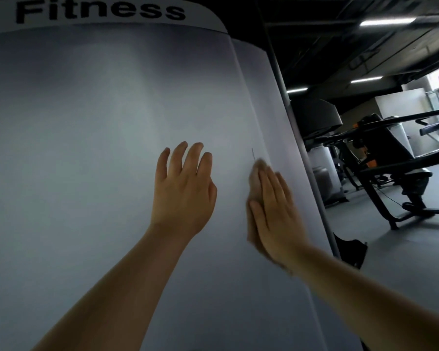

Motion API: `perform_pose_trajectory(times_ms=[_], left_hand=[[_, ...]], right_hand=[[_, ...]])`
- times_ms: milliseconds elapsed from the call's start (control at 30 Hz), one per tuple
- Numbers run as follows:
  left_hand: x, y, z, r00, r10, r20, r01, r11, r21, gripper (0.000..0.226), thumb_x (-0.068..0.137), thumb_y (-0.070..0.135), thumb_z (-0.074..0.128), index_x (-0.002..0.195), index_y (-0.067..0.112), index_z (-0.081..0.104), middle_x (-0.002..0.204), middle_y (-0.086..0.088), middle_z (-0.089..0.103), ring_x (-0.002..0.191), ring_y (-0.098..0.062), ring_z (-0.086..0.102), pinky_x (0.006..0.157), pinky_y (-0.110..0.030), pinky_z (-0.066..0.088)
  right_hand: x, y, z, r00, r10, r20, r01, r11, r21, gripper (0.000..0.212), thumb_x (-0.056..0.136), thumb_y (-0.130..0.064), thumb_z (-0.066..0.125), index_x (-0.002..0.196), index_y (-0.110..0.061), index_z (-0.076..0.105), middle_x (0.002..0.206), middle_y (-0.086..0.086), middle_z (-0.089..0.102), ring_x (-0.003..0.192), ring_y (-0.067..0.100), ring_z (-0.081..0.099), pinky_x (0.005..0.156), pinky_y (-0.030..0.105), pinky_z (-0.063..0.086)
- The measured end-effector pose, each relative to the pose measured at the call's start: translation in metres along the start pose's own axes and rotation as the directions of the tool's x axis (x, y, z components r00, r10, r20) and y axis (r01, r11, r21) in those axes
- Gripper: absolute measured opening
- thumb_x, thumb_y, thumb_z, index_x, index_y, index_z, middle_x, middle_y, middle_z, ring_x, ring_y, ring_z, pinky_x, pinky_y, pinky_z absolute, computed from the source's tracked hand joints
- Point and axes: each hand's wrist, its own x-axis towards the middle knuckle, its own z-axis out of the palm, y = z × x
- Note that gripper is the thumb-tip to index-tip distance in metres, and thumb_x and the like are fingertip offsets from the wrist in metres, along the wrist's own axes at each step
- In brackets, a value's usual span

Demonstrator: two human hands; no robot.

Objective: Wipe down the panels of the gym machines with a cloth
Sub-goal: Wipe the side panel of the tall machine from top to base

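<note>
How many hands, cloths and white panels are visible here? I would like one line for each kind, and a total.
Hands: 2, the left hand and the right hand
Cloths: 1, the cloth under the right hand
White panels: 1, the panel
Total: 4

Large pale grey machine panel (pixel 99 122) fills the left and centre, black "Fitness" lettering (pixel 100 10) at top. Left hand (pixel 184 191) flat on panel, fingers straight and spread. Right hand (pixel 270 211) flat near the panel's right edge, pressing a blurred beige cloth (pixel 255 178) against it. Black-framed gym machine (pixel 390 158) far right on grey floor (pixel 403 249); ceiling strip lights (pixel 388 21) above.
</note>
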Motion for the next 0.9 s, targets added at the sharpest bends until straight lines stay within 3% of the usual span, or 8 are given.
perform_pose_trajectory(times_ms=[100, 300, 500, 700, 800, 900], left_hand=[[-0.002, 0.002, 0.000, 1.000, 0.007, -0.007, -0.007, 1.000, 0.001, 0.041, 0.086, 0.023, 0.033, 0.115, 0.003, 0.055, 0.127, -0.016, 0.054, 0.121, -0.037, 0.047, 0.102, -0.054, 0.035], [0.000, 0.003, 0.000, 1.000, 0.016, -0.020, -0.016, 1.000, 0.014, 0.045, 0.087, 0.025, 0.029, 0.114, 0.003, 0.057, 0.126, -0.018, 0.055, 0.121, -0.038, 0.049, 0.101, -0.055, 0.037], [0.000, 0.002, 0.001, 0.999, 0.021, -0.028, -0.020, 1.000, 0.020, 0.043, 0.086, 0.025, 0.030, 0.114, 0.004, 0.056, 0.126, -0.017, 0.055, 0.121, -0.037, 0.048, 0.102, -0.054, 0.035], [0.000, 0.002, 0.002, 0.999, 0.010, -0.042, -0.010, 1.000, 0.007, 0.036, 0.086, 0.020, 0.042, 0.114, 0.003, 0.057, 0.127, -0.017, 0.055, 0.122, -0.038, 0.048, 0.103, -0.054, 0.034], [0.001, 0.002, 0.001, 0.999, 0.018, -0.040, -0.018, 1.000, 0.022, 0.041, 0.087, 0.023, 0.033, 0.114, 0.004, 0.056, 0.127, -0.017, 0.054, 0.122, -0.038, 0.047, 0.103, -0.054, 0.034], [0.000, 0.001, 0.000, 1.000, 0.015, -0.027, -0.015, 1.000, 0.015, 0.043, 0.086, 0.024, 0.030, 0.115, 0.003, 0.055, 0.128, -0.017, 0.054, 0.122, -0.038, 0.047, 0.102, -0.054, 0.034]], right_hand=[[-0.015, 0.003, 0.003, 0.999, 0.038, 0.032, -0.038, 0.999, -0.019, 0.067, 0.083, -0.066, -0.010, 0.138, -0.030, -0.024, 0.150, -0.014, -0.020, 0.142, 0.010, -0.016, 0.118, 0.031, -0.003], [0.073, -0.018, -0.024, 0.999, 0.018, -0.035, -0.020, 0.999, -0.048, 0.060, 0.100, -0.039, 0.020, 0.149, -0.016, -0.005, 0.159, 0.000, -0.002, 0.146, 0.019, -0.001, 0.114, 0.026, -0.004], [0.014, 0.000, -0.027, 0.999, -0.050, 0.020, 0.052, 0.995, -0.091, 0.062, 0.094, -0.052, 0.013, 0.149, -0.025, 0.002, 0.157, -0.009, 0.011, 0.144, 0.012, 0.012, 0.117, 0.031, 0.016], [0.068, -0.010, -0.050, 1.000, -0.014, 0.016, 0.016, 0.992, -0.121, 0.054, 0.101, -0.039, 0.027, 0.150, -0.024, 0.013, 0.154, -0.006, 0.023, 0.137, 0.014, 0.027, 0.110, 0.031, 0.025], [0.065, -0.007, -0.048, 0.999, -0.025, 0.033, 0.027, 0.997, -0.068, 0.055, 0.101, -0.037, 0.028, 0.150, -0.025, 0.008, 0.156, -0.008, 0.016, 0.140, 0.013, 0.021, 0.112, 0.029, 0.018], [0.001, 0.005, -0.024, 0.996, -0.040, 0.082, 0.039, 0.999, 0.013, 0.058, 0.099, -0.038, 0.028, 0.145, -0.032, -0.007, 0.156, -0.014, -0.003, 0.144, 0.008, -0.003, 0.114, 0.021, -0.001]])
